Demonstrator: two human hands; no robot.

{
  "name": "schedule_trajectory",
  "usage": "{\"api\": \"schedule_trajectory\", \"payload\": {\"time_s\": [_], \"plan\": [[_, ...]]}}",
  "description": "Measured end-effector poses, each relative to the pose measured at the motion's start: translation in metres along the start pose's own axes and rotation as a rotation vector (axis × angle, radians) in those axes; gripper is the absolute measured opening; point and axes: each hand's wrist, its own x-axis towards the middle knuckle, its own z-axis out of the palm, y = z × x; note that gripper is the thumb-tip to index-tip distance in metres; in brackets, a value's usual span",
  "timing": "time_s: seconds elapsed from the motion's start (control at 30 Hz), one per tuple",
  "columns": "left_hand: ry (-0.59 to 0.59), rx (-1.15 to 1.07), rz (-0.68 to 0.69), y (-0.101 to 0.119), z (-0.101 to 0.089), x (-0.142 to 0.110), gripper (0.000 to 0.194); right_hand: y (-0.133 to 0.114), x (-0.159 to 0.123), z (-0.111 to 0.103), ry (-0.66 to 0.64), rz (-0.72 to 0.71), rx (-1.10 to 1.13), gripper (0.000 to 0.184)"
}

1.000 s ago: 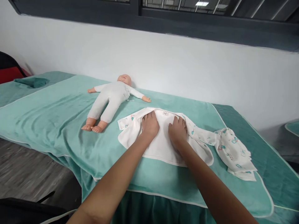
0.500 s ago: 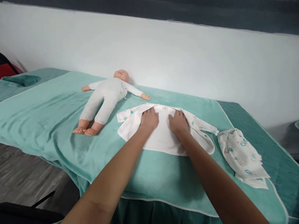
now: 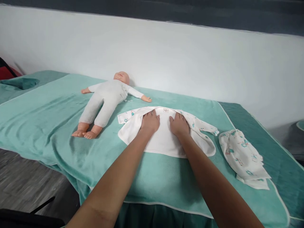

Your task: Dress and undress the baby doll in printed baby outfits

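Observation:
A small white baby shirt (image 3: 166, 136) with printed sleeves lies spread open, its pale inside facing up and a small label at the neck. My left hand (image 3: 150, 122) rests flat on it near the left side of the neckline, thumb apart, fingertips partly covered by the folded front. On the other side of the label, my right hand (image 3: 180, 124) lies flat too, thumb out and fingers against the right front edge. Neither hand grips the cloth visibly. To the left, a baby doll (image 3: 110, 93) in a white suit lies on its back.
A folded, printed baby garment (image 3: 244, 158) lies to the right of the shirt. Everything rests on a green blanket (image 3: 47, 117) over a bed against a white wall (image 3: 152, 57). Grey floor (image 3: 23, 177) shows at the lower left.
The view has shifted slightly, so the items sit a little further left. My hands stay in the same place on the shirt, with almost no movement.

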Motion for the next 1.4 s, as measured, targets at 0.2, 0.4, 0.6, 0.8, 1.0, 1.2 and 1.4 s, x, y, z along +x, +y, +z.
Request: {"api": "schedule_trajectory", "payload": {"time_s": [0.2,0.4,0.6,0.8,1.0,1.2,1.4], "plan": [[0.034,-0.016,-0.005,0.0,0.0,-0.001,0.06,-0.004,-0.01,-0.002,0.066,-0.093,-0.024,0.049],[0.082,-0.01,-0.008,0.001,0.002,-0.002,0.058,-0.006,-0.01,0.002,0.014,-0.368,-0.006,0.051],[0.112,-0.003,0.016,0.003,0.001,-0.005,0.052,-0.012,-0.001,0.007,-0.063,-0.212,-0.033,0.067],[0.128,-0.002,0.122,0.005,0.001,-0.016,0.046,-0.023,-0.007,0.007,-0.023,-0.141,-0.086,0.065],[0.198,-0.253,0.243,-0.003,-0.002,-0.038,0.038,-0.022,-0.018,0.004,-0.045,-0.191,-0.104,0.067],[0.493,-0.445,0.107,-0.074,-0.025,-0.057,0.034,-0.021,-0.021,0.002,-0.066,-0.192,-0.107,0.067],[0.355,-0.164,-0.311,-0.134,-0.035,-0.054,0.038,-0.023,-0.024,0.001,-0.035,-0.392,0.03,0.062]]}}
